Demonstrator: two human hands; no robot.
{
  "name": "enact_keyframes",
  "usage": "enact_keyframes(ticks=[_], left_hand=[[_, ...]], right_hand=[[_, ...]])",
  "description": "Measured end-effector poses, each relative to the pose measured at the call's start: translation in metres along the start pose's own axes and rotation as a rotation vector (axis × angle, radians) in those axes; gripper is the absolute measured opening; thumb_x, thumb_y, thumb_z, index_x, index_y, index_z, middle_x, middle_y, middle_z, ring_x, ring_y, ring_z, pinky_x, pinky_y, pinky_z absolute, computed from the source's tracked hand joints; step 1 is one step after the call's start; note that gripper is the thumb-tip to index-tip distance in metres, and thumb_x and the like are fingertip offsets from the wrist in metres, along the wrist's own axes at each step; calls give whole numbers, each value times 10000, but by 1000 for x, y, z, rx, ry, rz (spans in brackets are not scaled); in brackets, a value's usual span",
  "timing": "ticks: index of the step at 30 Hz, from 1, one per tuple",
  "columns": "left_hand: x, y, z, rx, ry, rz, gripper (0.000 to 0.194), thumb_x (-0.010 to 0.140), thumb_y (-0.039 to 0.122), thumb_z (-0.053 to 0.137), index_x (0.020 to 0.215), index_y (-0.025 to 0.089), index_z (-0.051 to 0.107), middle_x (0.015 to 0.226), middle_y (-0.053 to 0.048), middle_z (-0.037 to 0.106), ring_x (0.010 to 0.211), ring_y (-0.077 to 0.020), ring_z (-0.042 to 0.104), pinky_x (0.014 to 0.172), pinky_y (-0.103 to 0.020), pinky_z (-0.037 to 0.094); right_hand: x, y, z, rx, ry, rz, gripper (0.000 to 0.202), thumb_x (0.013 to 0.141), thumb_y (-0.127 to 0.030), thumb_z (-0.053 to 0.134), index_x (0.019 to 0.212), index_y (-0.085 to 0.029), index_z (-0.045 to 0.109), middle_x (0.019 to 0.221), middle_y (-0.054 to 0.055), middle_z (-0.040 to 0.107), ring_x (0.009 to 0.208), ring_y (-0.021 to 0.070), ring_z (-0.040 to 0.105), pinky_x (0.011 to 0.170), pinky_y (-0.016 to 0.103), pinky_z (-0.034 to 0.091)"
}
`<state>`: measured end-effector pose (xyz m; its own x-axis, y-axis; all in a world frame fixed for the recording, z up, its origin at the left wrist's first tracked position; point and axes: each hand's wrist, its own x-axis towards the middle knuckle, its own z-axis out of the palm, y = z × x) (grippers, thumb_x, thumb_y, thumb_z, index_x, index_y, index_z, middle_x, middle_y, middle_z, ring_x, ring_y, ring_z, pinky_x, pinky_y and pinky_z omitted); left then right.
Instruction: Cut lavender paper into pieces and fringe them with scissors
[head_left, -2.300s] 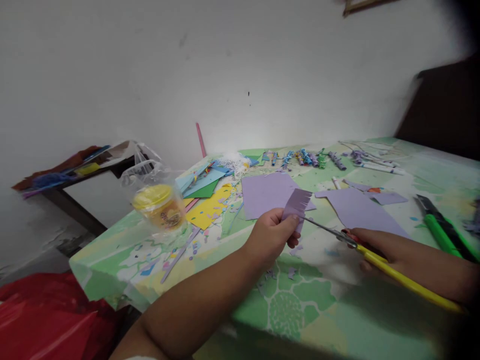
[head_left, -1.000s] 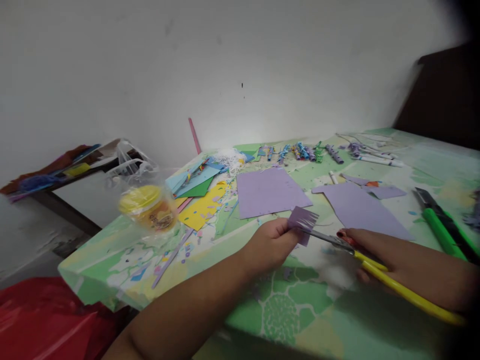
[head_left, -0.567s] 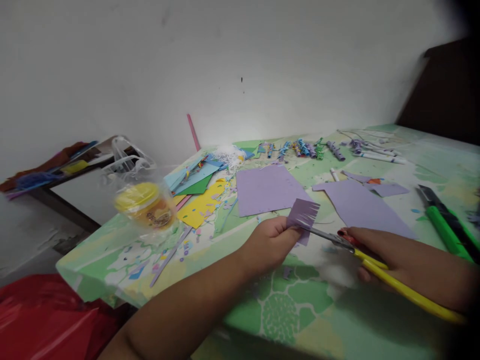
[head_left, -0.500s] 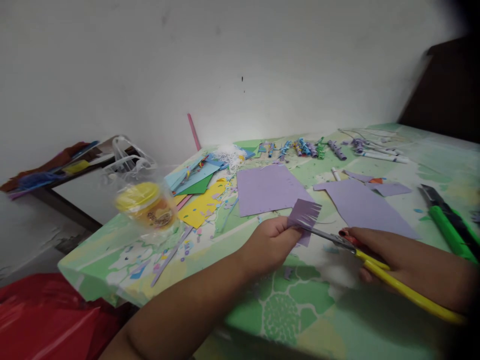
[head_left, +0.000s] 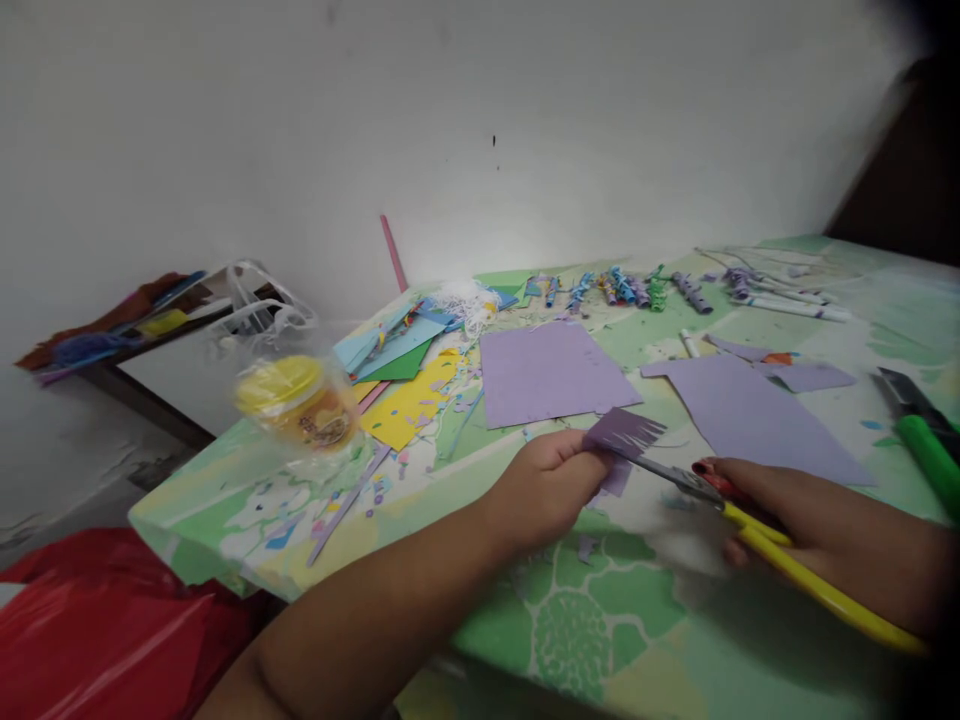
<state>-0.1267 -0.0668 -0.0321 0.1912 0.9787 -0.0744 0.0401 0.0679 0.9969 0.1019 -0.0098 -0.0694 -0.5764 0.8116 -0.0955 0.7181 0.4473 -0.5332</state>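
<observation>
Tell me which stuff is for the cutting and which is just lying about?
Seem in use:
fringed purple paper, in the left hand
yellow-handled scissors, in the right hand

Seem just lying about:
green-handled cutter
yellow-lidded tub
yellow sheet
tangled white strands

Behind, a plain pale wall (head_left: 300, 150) (a few dark specks on it), brightest just above the cloth-covered table (head_left: 652, 570), greyer toward the upper left. At left, a dark-legged stand (head_left: 150, 402); at far right, dark brown furniture (head_left: 900, 190), partly lost in shadow.
</observation>
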Motion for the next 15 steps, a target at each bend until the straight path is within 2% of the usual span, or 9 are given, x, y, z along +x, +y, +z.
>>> enact_keyframes(ticks=[2, 4, 9, 12, 15], left_hand=[[0, 0, 0, 6, 16, -20, 229, 759, 302, 461, 574, 173, 425, 469, 82, 313, 442, -50, 269, 478, -222, 199], [0, 1, -1, 30, 26, -38, 217, 744, 292, 461, 567, 173, 420, 462, 80, 326, 437, -50, 281, 470, -221, 200], [1, 1, 1, -27, 34, -68, 192, 702, 270, 446, 541, 175, 400, 431, 75, 331, 408, -45, 275, 437, -216, 189], [2, 0, 3, -124, 72, -61, 187, 682, 267, 458, 535, 174, 390, 416, 77, 318, 385, -36, 247, 419, -213, 154], [3, -1, 5, -219, 57, -39, 177, 655, 246, 478, 524, 172, 385, 411, 79, 298, 367, -28, 224, 405, -210, 126]], right_hand=[[1, 2, 0, 73, -136, -23, 339, 756, -578, 455, 885, -277, 539, 879, 16, 635, 786, 241, 567, 682, 319, 447], [1, 3, -1, 106, -197, -10, 343, 765, -585, 438, 899, -281, 526, 911, 17, 630, 813, 251, 559, 719, 340, 436], [-2, -8, -4, 91, -151, 33, 351, 749, -576, 439, 911, -276, 518, 915, 26, 625, 852, 274, 544, 768, 379, 411], [-5, -19, -7, 58, -139, 35, 310, 771, -531, 421, 882, -258, 517, 879, 36, 622, 824, 271, 545, 753, 381, 407], [-5, -23, -9, 34, -150, 38, 288, 770, -520, 423, 843, -254, 506, 840, 34, 617, 787, 261, 548, 726, 372, 410]])
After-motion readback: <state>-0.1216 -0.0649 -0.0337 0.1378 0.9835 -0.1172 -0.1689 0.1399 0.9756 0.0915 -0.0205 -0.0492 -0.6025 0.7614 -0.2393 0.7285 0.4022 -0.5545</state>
